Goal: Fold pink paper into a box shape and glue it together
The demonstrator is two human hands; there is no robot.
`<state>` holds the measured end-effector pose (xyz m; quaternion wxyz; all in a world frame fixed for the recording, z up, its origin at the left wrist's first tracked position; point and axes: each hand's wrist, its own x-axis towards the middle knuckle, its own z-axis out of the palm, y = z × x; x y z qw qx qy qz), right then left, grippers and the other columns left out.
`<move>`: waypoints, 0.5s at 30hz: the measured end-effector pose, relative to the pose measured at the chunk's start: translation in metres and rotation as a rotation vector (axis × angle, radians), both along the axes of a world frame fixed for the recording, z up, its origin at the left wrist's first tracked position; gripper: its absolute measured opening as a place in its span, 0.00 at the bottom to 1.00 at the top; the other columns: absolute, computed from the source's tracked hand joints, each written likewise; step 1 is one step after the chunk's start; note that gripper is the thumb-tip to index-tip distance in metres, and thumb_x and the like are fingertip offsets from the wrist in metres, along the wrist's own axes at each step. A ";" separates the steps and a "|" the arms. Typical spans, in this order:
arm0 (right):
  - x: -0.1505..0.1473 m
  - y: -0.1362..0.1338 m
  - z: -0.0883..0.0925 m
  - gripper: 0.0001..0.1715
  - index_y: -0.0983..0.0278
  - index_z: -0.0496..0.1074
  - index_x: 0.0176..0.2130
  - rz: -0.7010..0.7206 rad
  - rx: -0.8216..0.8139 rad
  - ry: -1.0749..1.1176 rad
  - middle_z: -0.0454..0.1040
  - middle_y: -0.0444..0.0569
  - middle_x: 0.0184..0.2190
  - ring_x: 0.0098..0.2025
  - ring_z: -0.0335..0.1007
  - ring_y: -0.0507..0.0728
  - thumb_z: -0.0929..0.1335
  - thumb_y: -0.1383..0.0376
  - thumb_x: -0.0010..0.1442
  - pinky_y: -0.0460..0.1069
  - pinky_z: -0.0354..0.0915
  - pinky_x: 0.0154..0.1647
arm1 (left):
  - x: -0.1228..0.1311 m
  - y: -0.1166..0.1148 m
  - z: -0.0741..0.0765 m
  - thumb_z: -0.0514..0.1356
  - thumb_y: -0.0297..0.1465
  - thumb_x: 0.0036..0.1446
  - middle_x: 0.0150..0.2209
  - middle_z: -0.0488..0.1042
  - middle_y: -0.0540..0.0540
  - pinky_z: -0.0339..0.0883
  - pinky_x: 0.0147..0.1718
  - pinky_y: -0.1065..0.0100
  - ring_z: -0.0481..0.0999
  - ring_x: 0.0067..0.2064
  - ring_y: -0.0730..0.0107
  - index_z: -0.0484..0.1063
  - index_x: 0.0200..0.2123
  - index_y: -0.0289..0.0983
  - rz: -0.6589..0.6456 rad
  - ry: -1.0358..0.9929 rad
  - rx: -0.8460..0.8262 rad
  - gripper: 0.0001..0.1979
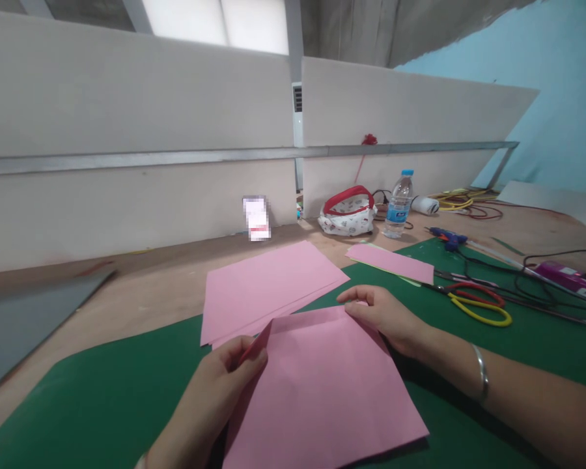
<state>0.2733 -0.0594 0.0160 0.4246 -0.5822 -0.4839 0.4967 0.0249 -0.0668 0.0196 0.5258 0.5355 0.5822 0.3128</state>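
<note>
A sheet of pink paper [317, 384] is held up in front of me, tilted above the green mat [127, 371], with creases across it. My left hand [224, 378] pinches its left edge between thumb and fingers, where the paper bends up. At the upper right corner my right hand [376, 312] grips the far edge, thumb on top; a silver bangle is on that wrist. Just beyond lie more pink sheets [268, 280], stacked slightly askew, partly on the mat and partly on the wooden table.
Scissors [478, 303] with red and yellow handles lie right of my right hand, near pink strips [390, 260]. Farther right are a blue glue gun [446, 238], cords and a purple power strip [571, 280]. A pouch [349, 218] and water bottle [398, 205] stand behind.
</note>
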 end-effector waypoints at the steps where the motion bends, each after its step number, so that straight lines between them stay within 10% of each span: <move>1: 0.000 0.000 0.000 0.10 0.66 0.71 0.38 0.002 0.004 -0.010 0.73 0.44 0.28 0.27 0.69 0.50 0.66 0.68 0.53 0.45 0.64 0.28 | 0.000 0.000 0.001 0.61 0.41 0.46 0.18 0.66 0.55 0.54 0.19 0.73 0.63 0.21 0.74 0.63 0.23 0.39 0.004 -0.016 -0.012 0.13; 11: 0.003 0.003 -0.006 0.10 0.66 0.71 0.38 0.029 0.159 -0.248 0.75 0.52 0.35 0.36 0.73 0.58 0.65 0.65 0.54 0.54 0.69 0.39 | -0.002 0.001 -0.005 0.64 0.44 0.42 0.16 0.64 0.55 0.50 0.17 0.74 0.60 0.19 0.76 0.65 0.21 0.38 0.031 -0.064 -0.081 0.16; 15: -0.004 -0.009 -0.002 0.18 0.66 0.71 0.44 0.117 0.633 -0.634 0.65 0.60 0.55 0.58 0.58 0.65 0.69 0.67 0.51 0.62 0.55 0.59 | -0.004 0.004 -0.008 0.64 0.46 0.43 0.19 0.68 0.53 0.55 0.18 0.72 0.64 0.20 0.73 0.66 0.24 0.38 0.045 -0.050 -0.084 0.18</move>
